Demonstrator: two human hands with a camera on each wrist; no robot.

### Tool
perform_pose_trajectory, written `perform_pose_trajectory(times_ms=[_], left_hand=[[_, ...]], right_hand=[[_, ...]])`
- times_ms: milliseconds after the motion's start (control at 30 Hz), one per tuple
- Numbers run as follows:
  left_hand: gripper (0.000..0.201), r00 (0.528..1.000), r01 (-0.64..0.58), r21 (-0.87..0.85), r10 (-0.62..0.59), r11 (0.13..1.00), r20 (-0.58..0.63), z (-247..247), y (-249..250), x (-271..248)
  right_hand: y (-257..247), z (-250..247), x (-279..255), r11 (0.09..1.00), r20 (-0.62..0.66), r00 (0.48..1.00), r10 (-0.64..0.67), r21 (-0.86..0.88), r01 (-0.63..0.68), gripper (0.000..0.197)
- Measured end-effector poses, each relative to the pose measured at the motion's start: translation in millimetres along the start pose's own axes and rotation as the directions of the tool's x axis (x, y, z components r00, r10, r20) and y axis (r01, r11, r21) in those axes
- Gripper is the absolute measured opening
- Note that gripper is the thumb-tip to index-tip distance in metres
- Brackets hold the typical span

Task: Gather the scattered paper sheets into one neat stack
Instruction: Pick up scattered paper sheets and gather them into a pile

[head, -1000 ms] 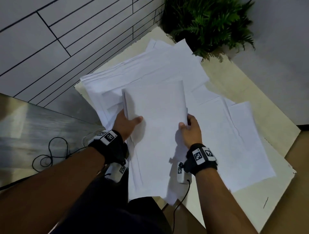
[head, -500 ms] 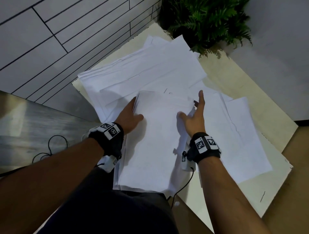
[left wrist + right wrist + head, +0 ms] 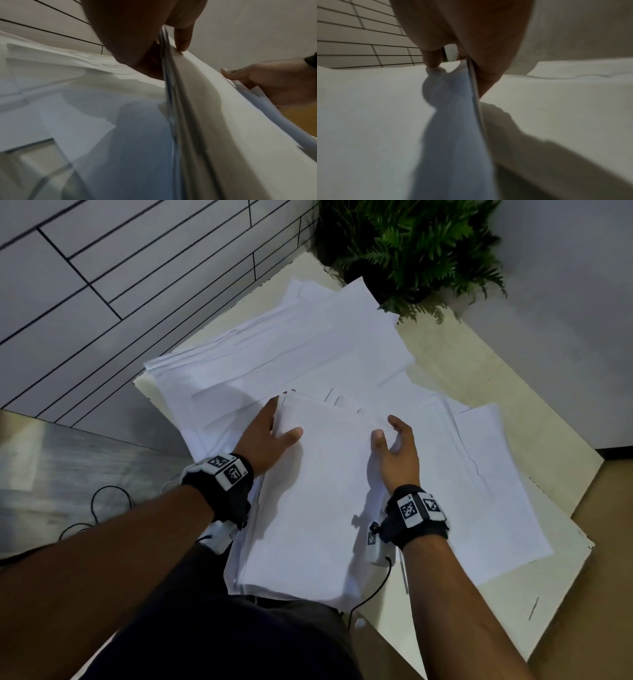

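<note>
Left hand (image 3: 265,436) grips the left edge of the stack (image 3: 315,508), thumb on top and fingers underneath, as the left wrist view shows with the sheet edges running between thumb and palm; that pinch seems meant to keep the gathered sheets from sliding apart while the far side is squared. Right hand (image 3: 397,451) takes the opposite edge, thumb pressing the top sheet and fingers curled below it; the right wrist view shows the paper bunched slightly under the thumb, though blur makes it hard to say how many sheets it catches. Held from both sides, the stack sits low and nearly flat, its near end overhanging the worktop (image 3: 507,378) toward the person's lap, probably so it can be lowered onto the loose sheets (image 3: 291,344) or tapped even.

Those loose sheets lie fanned across the worktop beyond and beside the stack, overlapping at odd angles, some reaching toward the plant (image 3: 411,244) at the far corner; more sheets (image 3: 496,474) spread to the right, partly under the right wrist. Much of the task looks undone: one stack is formed, but many sheets lie outside it; its edges are also not flush, with several layers stepped at the near left corner.
</note>
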State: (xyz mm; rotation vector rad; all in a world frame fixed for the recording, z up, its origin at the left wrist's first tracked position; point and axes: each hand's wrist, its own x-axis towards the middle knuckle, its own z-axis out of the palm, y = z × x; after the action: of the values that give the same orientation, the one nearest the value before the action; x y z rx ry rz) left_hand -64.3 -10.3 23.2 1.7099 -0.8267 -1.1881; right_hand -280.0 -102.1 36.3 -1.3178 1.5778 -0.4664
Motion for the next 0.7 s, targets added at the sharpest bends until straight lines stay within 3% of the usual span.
perform_pose_trajectory(times_ms=[100, 167, 267, 367, 467, 600, 700], left_hand=[[0.073, 0.992, -0.12, 0.058, 0.121, 0.991, -0.02, 3, 13, 5], [0.065, 0.984, -0.176, 0.106, 0.179, 0.979, -0.018, 6, 22, 12], [0.034, 0.99, -0.134, 0.116, 0.137, 0.984, -0.019, 16, 29, 19], [0.023, 0.997, -0.061, 0.075, 0.065, 0.995, -0.043, 20, 25, 18], [0.032, 0.995, -0.012, 0.027, 0.015, 1.0, -0.098, 20, 13, 12], [0.079, 0.998, 0.024, 0.012, -0.024, 1.0, -0.055, 21, -1, 2], [0.069, 0.986, 0.161, 0.145, -0.165, 0.976, 0.015, 28, -10, -8]], right_hand=[[0, -2, -3, 0.997, -0.002, 0.998, -0.062, 0.046, 0.062, 0.038], [-6, -1, 1, 0.991, -0.066, 0.992, -0.112, 0.06, 0.116, 0.034], [-12, -5, 18, 0.985, -0.14, 0.976, -0.166, 0.017, 0.17, 0.022], [-4, -12, 32, 0.982, -0.094, 0.982, -0.165, -0.106, 0.155, 0.016], [7, -18, 24, 0.991, -0.048, 0.994, -0.093, -0.104, 0.088, 0.02], [23, -20, -2, 0.999, -0.007, 1.0, 0.015, 0.034, -0.015, 0.052], [31, -11, -19, 0.994, 0.0, 0.996, 0.088, 0.071, -0.088, 0.06]])
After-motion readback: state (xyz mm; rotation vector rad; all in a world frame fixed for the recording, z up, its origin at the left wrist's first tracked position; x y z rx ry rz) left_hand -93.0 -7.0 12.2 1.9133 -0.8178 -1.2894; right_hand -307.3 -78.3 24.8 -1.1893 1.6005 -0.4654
